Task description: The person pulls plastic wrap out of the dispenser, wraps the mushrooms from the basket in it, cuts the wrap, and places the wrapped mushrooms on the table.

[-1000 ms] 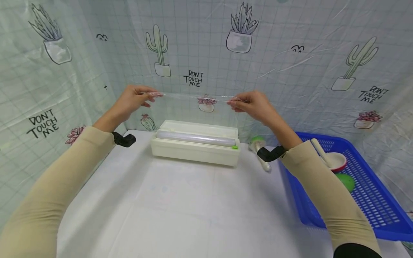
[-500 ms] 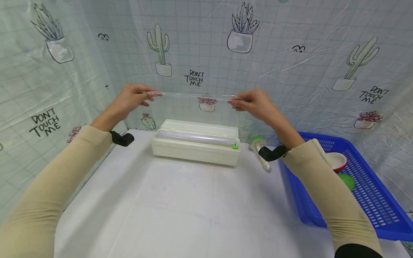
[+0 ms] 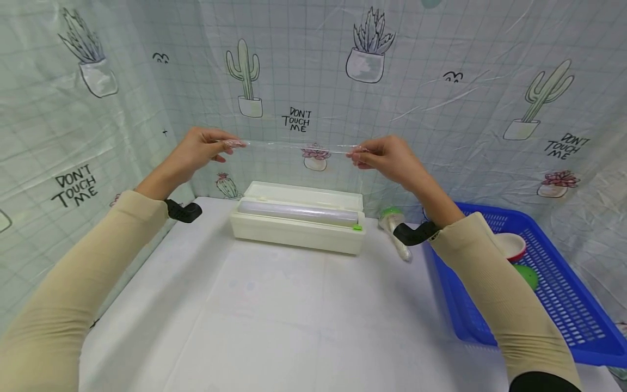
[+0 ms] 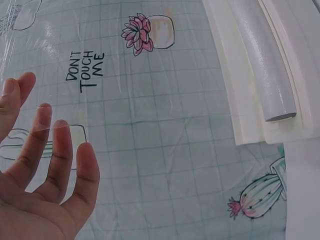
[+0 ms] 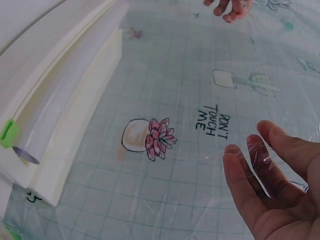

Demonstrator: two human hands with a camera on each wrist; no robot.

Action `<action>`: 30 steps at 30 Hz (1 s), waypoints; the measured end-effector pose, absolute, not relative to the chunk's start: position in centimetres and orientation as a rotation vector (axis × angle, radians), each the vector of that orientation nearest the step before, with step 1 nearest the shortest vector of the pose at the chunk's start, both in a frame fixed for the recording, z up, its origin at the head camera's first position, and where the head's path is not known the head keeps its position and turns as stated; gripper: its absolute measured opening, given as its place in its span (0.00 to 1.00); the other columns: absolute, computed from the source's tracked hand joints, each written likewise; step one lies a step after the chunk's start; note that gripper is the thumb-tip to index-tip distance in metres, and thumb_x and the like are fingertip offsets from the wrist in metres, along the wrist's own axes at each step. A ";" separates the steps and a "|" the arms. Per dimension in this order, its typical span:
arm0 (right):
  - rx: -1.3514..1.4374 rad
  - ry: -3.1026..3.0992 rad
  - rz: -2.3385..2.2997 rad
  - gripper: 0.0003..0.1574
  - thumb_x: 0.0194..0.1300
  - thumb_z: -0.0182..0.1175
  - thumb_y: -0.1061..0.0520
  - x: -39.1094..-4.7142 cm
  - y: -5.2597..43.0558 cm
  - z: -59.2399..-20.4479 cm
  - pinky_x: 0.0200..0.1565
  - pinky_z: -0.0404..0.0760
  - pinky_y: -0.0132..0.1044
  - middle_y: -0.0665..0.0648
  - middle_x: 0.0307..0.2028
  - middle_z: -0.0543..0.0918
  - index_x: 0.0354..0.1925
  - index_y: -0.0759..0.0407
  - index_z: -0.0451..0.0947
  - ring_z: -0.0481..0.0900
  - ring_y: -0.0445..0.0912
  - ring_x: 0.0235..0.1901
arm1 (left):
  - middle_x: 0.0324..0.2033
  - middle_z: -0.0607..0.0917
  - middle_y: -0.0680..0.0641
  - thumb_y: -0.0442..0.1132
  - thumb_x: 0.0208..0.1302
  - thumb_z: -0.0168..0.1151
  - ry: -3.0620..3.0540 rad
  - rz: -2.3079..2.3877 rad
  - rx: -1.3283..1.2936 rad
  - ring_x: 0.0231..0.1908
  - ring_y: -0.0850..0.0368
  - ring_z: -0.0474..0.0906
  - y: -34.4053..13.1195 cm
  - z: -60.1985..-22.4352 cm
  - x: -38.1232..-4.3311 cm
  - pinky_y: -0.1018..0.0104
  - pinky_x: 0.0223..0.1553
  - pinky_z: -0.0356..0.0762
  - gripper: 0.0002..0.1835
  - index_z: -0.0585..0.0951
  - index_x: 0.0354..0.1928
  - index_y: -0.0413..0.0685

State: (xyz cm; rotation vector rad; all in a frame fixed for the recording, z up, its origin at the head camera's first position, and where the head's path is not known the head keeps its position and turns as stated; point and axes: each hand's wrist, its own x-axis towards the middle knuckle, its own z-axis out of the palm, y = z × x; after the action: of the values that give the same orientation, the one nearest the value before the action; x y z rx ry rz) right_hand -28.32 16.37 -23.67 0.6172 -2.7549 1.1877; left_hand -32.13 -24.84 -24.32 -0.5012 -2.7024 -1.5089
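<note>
A sheet of clear cling film [image 3: 294, 145] is stretched in the air between both hands, above an open white dispenser box [image 3: 296, 233]. My left hand [image 3: 200, 149] pinches its left end between thumb and index finger; the other fingers are loosely bent, as the left wrist view shows. At the right end, my right hand [image 3: 386, 157] pinches the film, which crumples at the fingertips in the right wrist view. Inside the box lies the film roll [image 3: 299, 213], its lid tipped back. A green slider [image 3: 357, 227] sits at the box's right front corner.
A blue basket [image 3: 573, 305] stands at the right, holding a red-and-white bowl [image 3: 511, 246] and a green item [image 3: 527, 276]. Beside the box lies a white-handled thing with a green top [image 3: 392, 211], partly behind the right wrist mount. A patterned curtain [image 3: 313, 65] hangs behind.
Both hands keep the film stretched at nearly the same spot. The right sleeve has shifted slightly and hides the pale handle that showed in the basket. The head view has turned slightly left.
</note>
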 end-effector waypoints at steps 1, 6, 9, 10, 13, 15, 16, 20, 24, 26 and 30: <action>0.618 -2.756 1.191 0.16 0.76 0.59 0.56 -28.3 16.4 -23.7 0.47 0.85 0.31 0.64 0.49 0.88 0.54 0.63 0.85 0.88 0.50 0.48 | 0.49 0.85 0.63 0.38 0.78 0.55 -2.703 -1.509 -0.504 0.50 0.58 0.74 -24.9 -24.3 -32.1 0.67 0.48 0.80 0.15 0.85 0.60 0.50; 0.622 -2.756 1.210 0.17 0.76 0.59 0.56 -28.2 16.4 -23.5 0.47 0.84 0.31 0.65 0.50 0.87 0.54 0.63 0.85 0.88 0.49 0.48 | 0.51 0.85 0.64 0.39 0.78 0.56 -2.712 -1.492 -0.544 0.51 0.58 0.74 -25.0 -24.3 -31.9 0.67 0.49 0.80 0.15 0.85 0.59 0.50; 0.620 -2.757 1.221 0.17 0.76 0.58 0.56 -28.2 16.4 -23.4 0.48 0.84 0.31 0.65 0.50 0.87 0.55 0.64 0.84 0.87 0.51 0.49 | 0.52 0.85 0.62 0.40 0.78 0.56 -2.704 -1.485 -0.583 0.53 0.57 0.74 -25.1 -24.2 -31.8 0.68 0.51 0.79 0.15 0.84 0.60 0.49; 0.617 -2.759 1.220 0.18 0.76 0.58 0.55 -28.2 16.4 -23.4 0.48 0.84 0.31 0.65 0.50 0.87 0.55 0.64 0.84 0.87 0.51 0.49 | 0.53 0.85 0.62 0.40 0.78 0.56 -2.699 -1.485 -0.593 0.54 0.56 0.74 -25.2 -24.2 -31.8 0.68 0.51 0.79 0.15 0.84 0.60 0.48; 0.612 -2.762 1.213 0.18 0.76 0.58 0.55 -28.1 16.4 -23.3 0.48 0.84 0.30 0.65 0.50 0.87 0.56 0.64 0.84 0.87 0.52 0.50 | 0.52 0.86 0.61 0.40 0.78 0.56 -2.677 -1.499 -0.623 0.54 0.57 0.77 -25.2 -24.0 -31.6 0.69 0.54 0.78 0.16 0.84 0.60 0.46; 0.610 -2.765 1.208 0.18 0.76 0.58 0.55 -28.0 16.3 -23.2 0.48 0.84 0.30 0.64 0.50 0.87 0.56 0.64 0.84 0.87 0.52 0.50 | 0.51 0.87 0.59 0.41 0.77 0.57 -2.667 -1.514 -0.639 0.53 0.58 0.79 -25.2 -24.0 -31.5 0.69 0.56 0.78 0.16 0.84 0.60 0.45; 0.613 -2.766 1.203 0.18 0.76 0.59 0.55 -28.0 16.3 -23.2 0.48 0.84 0.30 0.64 0.49 0.87 0.56 0.64 0.84 0.87 0.53 0.50 | 0.51 0.87 0.58 0.41 0.77 0.57 -2.664 -1.522 -0.643 0.53 0.59 0.80 -25.2 -23.9 -31.5 0.69 0.56 0.77 0.16 0.84 0.60 0.44; 0.625 -2.764 1.188 0.18 0.76 0.59 0.55 -27.9 16.3 -23.0 0.47 0.84 0.30 0.64 0.49 0.88 0.55 0.64 0.84 0.87 0.54 0.50 | 0.51 0.88 0.54 0.45 0.75 0.60 -2.659 -1.573 -0.649 0.52 0.64 0.83 -25.2 -23.8 -31.4 0.70 0.59 0.76 0.19 0.83 0.60 0.43; 0.627 -2.770 1.157 0.17 0.76 0.59 0.55 -27.8 16.4 -22.9 0.47 0.84 0.30 0.63 0.48 0.88 0.55 0.63 0.85 0.87 0.53 0.49 | 0.53 0.88 0.53 0.47 0.74 0.61 -2.677 -1.602 -0.638 0.52 0.66 0.83 -25.3 -23.6 -31.4 0.74 0.58 0.76 0.21 0.83 0.60 0.43; 0.626 -2.775 1.143 0.17 0.76 0.59 0.55 -27.7 16.4 -22.8 0.47 0.84 0.31 0.63 0.48 0.88 0.55 0.62 0.85 0.88 0.52 0.48 | 0.54 0.87 0.53 0.47 0.74 0.61 -2.688 -1.602 -0.633 0.53 0.66 0.83 -25.3 -23.4 -31.4 0.74 0.58 0.76 0.21 0.83 0.61 0.43; 0.631 -2.776 1.132 0.17 0.76 0.59 0.55 -27.7 16.4 -22.6 0.47 0.84 0.31 0.63 0.48 0.88 0.55 0.62 0.85 0.88 0.51 0.48 | 0.54 0.87 0.52 0.48 0.74 0.60 -2.707 -1.578 -0.639 0.53 0.64 0.84 -25.2 -23.2 -31.2 0.72 0.58 0.77 0.21 0.82 0.61 0.43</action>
State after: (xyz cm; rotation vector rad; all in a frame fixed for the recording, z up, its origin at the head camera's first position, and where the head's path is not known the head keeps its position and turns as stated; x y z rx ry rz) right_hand -27.66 16.41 -22.64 0.6312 -2.7757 1.1321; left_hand -31.19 -25.21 -23.21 -0.6391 -2.7066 -1.5777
